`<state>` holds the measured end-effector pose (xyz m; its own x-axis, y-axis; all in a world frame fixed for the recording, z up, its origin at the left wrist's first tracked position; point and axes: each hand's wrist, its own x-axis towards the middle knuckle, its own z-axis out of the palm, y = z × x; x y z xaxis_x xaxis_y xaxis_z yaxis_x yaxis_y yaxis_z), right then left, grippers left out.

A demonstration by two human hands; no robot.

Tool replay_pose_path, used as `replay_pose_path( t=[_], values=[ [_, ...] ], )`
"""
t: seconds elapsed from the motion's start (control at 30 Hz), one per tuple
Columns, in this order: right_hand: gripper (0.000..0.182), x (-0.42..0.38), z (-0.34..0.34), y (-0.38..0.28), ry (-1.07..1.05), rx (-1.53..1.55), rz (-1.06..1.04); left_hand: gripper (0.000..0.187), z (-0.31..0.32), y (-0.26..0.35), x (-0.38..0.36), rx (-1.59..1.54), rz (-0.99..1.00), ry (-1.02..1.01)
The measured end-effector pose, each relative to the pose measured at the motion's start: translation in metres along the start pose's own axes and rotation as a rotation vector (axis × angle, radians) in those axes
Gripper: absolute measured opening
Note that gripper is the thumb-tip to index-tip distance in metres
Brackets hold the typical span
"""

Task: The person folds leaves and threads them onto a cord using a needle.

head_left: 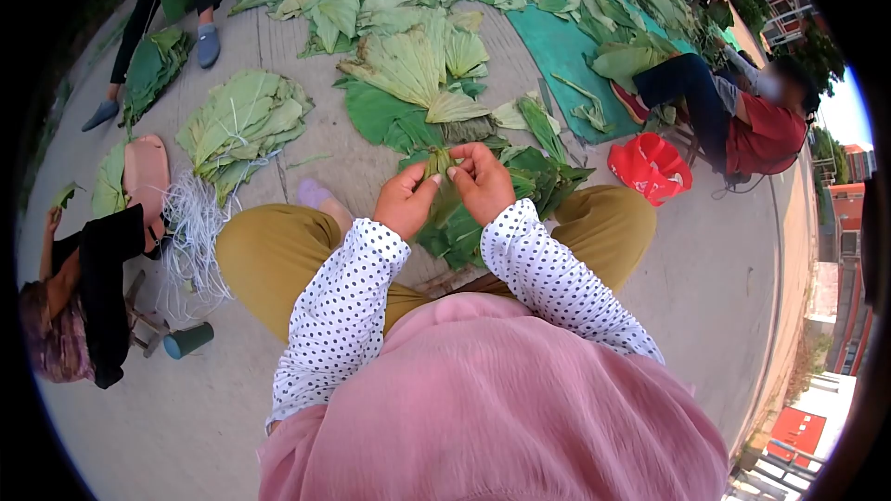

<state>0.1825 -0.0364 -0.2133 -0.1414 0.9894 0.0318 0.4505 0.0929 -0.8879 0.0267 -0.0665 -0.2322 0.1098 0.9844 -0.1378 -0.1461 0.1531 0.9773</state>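
In front of my lap, my left hand and my right hand are close together, fingers pinched on the gathered, yellowish end of a large green leaf. The leaf looks like a lotus leaf, and my fingers partly hide it. Below and behind my hands, darker green leaves lie between my knees. Just beyond sits a pile of big fan-shaped leaves, some pale and dry at the edges. A bunch of folded leaves lies to the right of that pile.
Left of me are a tied leaf bundle, white strings, a pink chair-like object and a green cylinder. A red bag stands at right, near a seated person. More leaves cover a green sheet. Other people sit at left.
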Motion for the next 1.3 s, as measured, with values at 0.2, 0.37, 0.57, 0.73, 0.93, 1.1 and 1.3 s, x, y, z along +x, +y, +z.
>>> replay_pose_path(
  t=[0.2, 0.37, 0.57, 0.73, 0.93, 1.1, 1.3],
  values=[
    [0.023, 0.001, 0.001, 0.016, -0.039, -0.007, 0.013, 0.026, 0.002, -0.011, 0.002, 0.027, -0.006, -0.004],
    [0.015, -0.003, -0.004, 0.028, -0.05, 0.027, 0.056, 0.028, 0.0, -0.015, 0.004, -0.035, -0.061, 0.041],
    [0.011, -0.001, 0.0, 0.033, -0.026, -0.043, 0.011, 0.027, 0.007, -0.014, 0.002, -0.07, -0.04, 0.024],
    [0.012, -0.002, -0.006, 0.019, -0.036, -0.126, -0.041, 0.026, 0.006, -0.011, 0.002, 0.033, -0.056, 0.021],
    [0.068, -0.011, 0.0, 0.012, -0.167, -0.076, -0.026, 0.057, 0.009, -0.012, 0.006, -0.169, -0.137, -0.039],
    [0.059, -0.012, -0.001, 0.025, -0.094, -0.04, 0.009, 0.075, 0.015, 0.003, 0.001, -0.184, -0.181, -0.236],
    [0.035, -0.01, -0.003, 0.046, 0.039, 0.042, 0.139, 0.08, 0.01, -0.013, 0.008, -0.05, -0.182, -0.276]
  ],
)
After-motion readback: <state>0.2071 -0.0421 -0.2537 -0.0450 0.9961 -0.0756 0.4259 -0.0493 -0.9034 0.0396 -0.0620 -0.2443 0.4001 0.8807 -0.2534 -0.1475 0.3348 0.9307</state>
